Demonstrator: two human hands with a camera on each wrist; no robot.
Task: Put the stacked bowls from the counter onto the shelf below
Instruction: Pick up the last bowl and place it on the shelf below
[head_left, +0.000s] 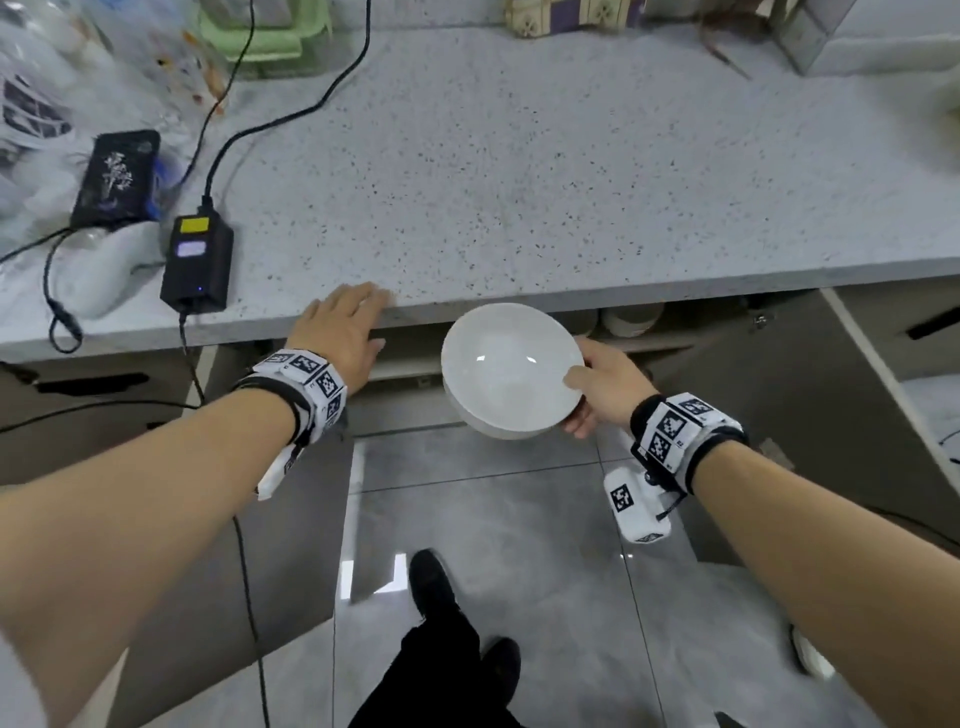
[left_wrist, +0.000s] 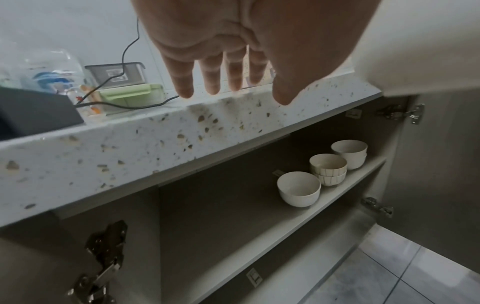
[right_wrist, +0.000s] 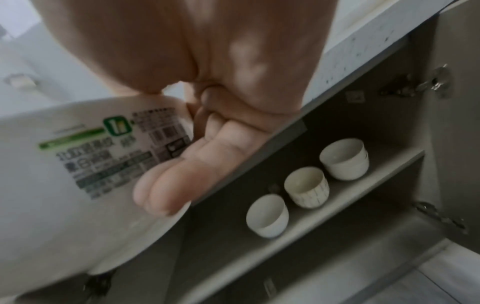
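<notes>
The speckled bench (head_left: 519, 171) ran over an open cupboard, its shelf (left_wrist: 298, 222) already carrying small cups (left_wrist: 298, 189) on the right. The right hand (head_left: 608, 387) gripped the white bowl (head_left: 511, 369) by its rim, just below the bench edge. The left hand (head_left: 345, 332) lay flat and relaxed on that edge. I'd say it should go in level, left of the cups.

The bowl (head_left: 511, 370) is plain glossy white, with a green, white and black printed label (right_wrist: 116, 148) on its underside. The bench (head_left: 519, 171) is pale grey speckled with dark flecks. On the grey shelf (left_wrist: 298, 222), one small stack of bowls (left_wrist: 327, 169) is cream with thin dark vertical stripes.
</notes>
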